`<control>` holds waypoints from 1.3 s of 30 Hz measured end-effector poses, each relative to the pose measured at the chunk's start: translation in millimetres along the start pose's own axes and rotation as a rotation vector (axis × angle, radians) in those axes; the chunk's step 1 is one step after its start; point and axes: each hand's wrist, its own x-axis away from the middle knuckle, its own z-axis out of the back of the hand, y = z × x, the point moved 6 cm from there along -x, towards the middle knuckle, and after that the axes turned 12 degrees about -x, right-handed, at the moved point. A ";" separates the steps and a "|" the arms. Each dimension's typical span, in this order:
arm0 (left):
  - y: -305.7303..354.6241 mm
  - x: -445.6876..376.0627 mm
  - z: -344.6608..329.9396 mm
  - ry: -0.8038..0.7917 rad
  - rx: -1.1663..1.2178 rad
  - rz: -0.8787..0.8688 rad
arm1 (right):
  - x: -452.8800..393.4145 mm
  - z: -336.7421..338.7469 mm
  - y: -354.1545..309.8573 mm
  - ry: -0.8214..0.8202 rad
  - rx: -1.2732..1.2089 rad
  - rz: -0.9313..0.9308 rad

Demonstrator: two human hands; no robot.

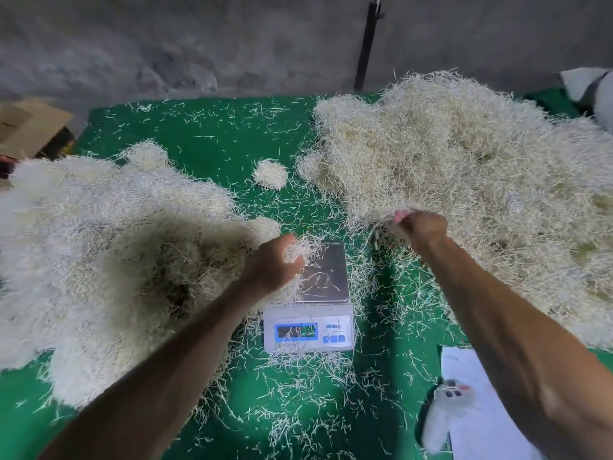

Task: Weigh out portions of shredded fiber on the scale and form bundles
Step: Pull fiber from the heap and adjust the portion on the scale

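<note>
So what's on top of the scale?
A few loose fiber strands lie on the scale pan. The left hand grips a fiber tuft over its left edge, hiding that part. Strands cover the display.

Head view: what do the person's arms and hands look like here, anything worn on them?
Both arms are bare as far as the frame shows: no sleeves or gloves, and no watch or bracelet visible. The left hand and right hand are bare too; no rings can be made out.
</note>
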 end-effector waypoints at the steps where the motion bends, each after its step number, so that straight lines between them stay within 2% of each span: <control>1: -3.3 -1.5 -1.7 0.015 0.010 0.013 | -4.2 5.9 -2.7 0.016 0.053 0.036; 2: -3.8 -3.3 -3.6 0.034 0.021 0.017 | -3.2 6.3 -5.4 0.003 0.175 0.090; 5: 6.8 -12.0 -6.9 0.096 0.037 0.004 | 7.2 -7.7 -4.5 -0.101 0.854 0.331; 6: 12.6 -14.2 -7.2 0.117 0.031 -0.014 | 12.3 -10.8 -3.8 -0.080 1.040 0.433; 9: 29.0 -18.0 -4.4 0.174 -0.130 -0.068 | 28.1 -16.2 -4.8 0.028 1.272 0.663; 14: 43.2 -4.2 0.3 0.071 -0.307 -0.161 | 69.5 -32.6 22.8 -0.095 1.065 0.782; 18: 37.6 37.0 8.8 0.186 -0.332 -0.210 | 106.3 -36.3 73.7 -0.284 0.800 0.516; 20: 26.1 69.2 -0.1 0.245 -0.300 -0.183 | 131.5 -35.0 95.8 -0.336 0.747 0.474; 23: -5.0 127.1 -25.9 0.289 -0.104 -0.008 | 173.4 -23.8 130.0 -0.320 0.740 0.467; 25: -29.6 166.2 -55.3 0.264 -0.010 0.123 | 200.5 -8.8 161.7 -0.295 0.819 0.439; 28: -60.9 219.3 -114.4 0.008 -0.133 0.273 | 233.8 11.5 219.1 -0.321 1.158 0.374; 30: -72.5 246.4 -143.7 -0.079 -0.269 0.236 | 250.2 18.5 245.4 -0.334 1.266 0.376; 32: -73.9 264.9 -158.4 -0.093 -0.349 0.177 | 266.6 23.2 262.7 -0.341 1.296 0.396; 39: -69.6 276.9 -159.3 -0.125 -0.429 0.143 | 301.4 31.8 287.8 -0.267 1.338 0.411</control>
